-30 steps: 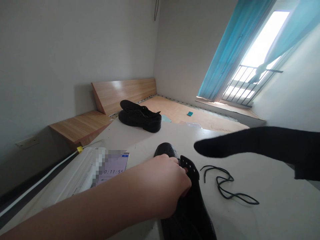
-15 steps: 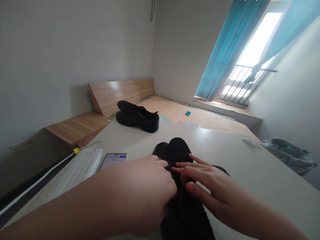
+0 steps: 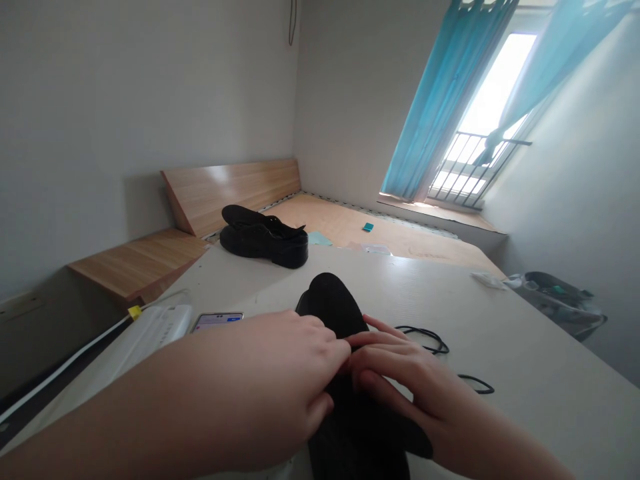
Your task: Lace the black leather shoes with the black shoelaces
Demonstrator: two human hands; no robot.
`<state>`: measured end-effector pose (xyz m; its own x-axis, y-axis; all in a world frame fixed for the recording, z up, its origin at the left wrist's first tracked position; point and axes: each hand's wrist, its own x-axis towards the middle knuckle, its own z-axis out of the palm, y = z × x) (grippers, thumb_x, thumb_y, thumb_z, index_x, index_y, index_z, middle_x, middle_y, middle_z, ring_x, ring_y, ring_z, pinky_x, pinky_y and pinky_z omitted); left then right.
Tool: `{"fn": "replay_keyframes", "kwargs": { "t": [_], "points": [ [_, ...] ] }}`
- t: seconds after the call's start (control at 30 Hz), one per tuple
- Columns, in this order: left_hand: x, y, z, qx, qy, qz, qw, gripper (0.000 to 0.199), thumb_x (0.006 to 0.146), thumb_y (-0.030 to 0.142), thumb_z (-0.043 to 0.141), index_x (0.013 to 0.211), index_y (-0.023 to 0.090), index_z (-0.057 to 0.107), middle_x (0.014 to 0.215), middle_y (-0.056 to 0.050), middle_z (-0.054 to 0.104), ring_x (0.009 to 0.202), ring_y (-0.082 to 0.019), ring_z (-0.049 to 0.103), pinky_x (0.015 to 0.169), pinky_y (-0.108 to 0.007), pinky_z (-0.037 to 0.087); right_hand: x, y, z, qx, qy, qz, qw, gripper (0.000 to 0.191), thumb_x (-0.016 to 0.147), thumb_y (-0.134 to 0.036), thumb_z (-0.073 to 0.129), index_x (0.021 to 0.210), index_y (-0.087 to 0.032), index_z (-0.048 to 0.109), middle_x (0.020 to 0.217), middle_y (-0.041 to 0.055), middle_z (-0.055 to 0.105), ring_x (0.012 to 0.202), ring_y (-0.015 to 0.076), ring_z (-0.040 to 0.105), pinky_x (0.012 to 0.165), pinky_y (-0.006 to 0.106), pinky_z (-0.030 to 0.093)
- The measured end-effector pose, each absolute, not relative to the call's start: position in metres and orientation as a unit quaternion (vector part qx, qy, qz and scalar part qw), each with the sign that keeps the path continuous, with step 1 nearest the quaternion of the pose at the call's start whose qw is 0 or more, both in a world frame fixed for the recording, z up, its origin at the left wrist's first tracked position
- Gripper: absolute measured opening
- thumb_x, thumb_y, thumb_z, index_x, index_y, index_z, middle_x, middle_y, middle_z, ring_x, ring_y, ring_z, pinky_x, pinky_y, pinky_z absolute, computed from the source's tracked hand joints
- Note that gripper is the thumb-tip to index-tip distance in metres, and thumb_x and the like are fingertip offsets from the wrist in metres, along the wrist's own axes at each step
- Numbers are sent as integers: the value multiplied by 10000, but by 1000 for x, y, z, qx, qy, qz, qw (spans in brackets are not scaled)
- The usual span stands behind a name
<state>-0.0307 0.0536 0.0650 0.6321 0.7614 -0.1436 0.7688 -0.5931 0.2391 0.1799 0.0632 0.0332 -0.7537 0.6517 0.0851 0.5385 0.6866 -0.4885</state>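
A black shoe (image 3: 357, 430) lies before me on the table, its rounded black tongue (image 3: 336, 303) folded out toward the far side. My left hand (image 3: 300, 373) is closed on the shoe's left side, fingers curled over the middle; its fingertips are partly hidden. On the right, my right hand (image 3: 400, 373) grips the same shoe, its bent fingertips meeting those of the left hand. A dark flap sticks out below the right thumb. Loose black shoelaces (image 3: 430, 339) lie just beyond the right hand. The second black shoe (image 3: 265, 241) stands at the table's far left, its tongue also raised.
A phone (image 3: 219, 321) and a white box-like object (image 3: 160, 333) lie left on the white table (image 3: 500, 333). Behind it is a wooden bed base (image 3: 415, 243) with a small teal item. A lined bin (image 3: 560, 303) stands off the right edge.
My view has turned slightly right. The right hand has moved closer to the left, fingers more bent over the shoe. More of the laces shows, and a dark flap appears below the right thumb.
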Motion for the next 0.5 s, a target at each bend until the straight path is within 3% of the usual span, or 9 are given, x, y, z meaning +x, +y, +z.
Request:
{"fn": "replay_keyframes", "kwargs": {
  "t": [0.27, 0.4, 0.5],
  "points": [
    [-18, 57, 58, 903, 409, 0, 128, 275, 904, 270, 443, 1137, 214, 578, 1103, -61, 616, 973, -230, 585, 840, -365, 437, 187, 54, 18, -318, -911, 227, 131, 255, 941, -200, 384, 889, -205, 634, 885, 35, 702, 1262, 188, 480, 1175, 438, 163],
    [-9, 55, 57, 893, 428, -25, 138, 255, 885, 311, 521, 1081, 188, 627, 1058, -80, 640, 971, -263, 601, 812, -376, 450, 203, 51, 0, -355, -850, 244, 303, 278, 964, -268, 356, 858, -221, 609, 1060, 42, 695, 1193, 186, 548, 1073, 374, 387],
    [-7, 55, 59, 881, 443, -37, 161, 293, 830, 382, 616, 1040, 182, 658, 1037, -90, 655, 978, -293, 605, 813, -393, 455, 218, 36, -10, -402, -814, 183, 377, 264, 949, -412, 392, 989, -255, 601, 1165, 52, 656, 1092, 193, 615, 875, 287, 537]
  ]
}}
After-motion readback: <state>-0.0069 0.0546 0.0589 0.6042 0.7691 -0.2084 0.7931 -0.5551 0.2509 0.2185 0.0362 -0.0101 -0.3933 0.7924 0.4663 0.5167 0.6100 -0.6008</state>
